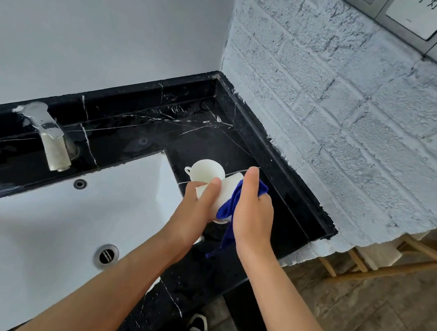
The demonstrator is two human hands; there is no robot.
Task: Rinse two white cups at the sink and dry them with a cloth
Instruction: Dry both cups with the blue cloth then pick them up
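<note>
Over the black marble worktop (241, 146), right of the white sink (43, 213), a white cup (226, 190) is gripped by the curled fingers of the left hand (195, 211) while a blue cloth (230, 207) is held against it by the right hand (254, 215), and a second white cup (206, 170) is left standing just behind.

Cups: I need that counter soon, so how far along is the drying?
One white cup stands on the black counter, apparently finished. The left hand holds the second cup while the right hand wipes it with the blue cloth. Remaining: finish and set it down.
</note>
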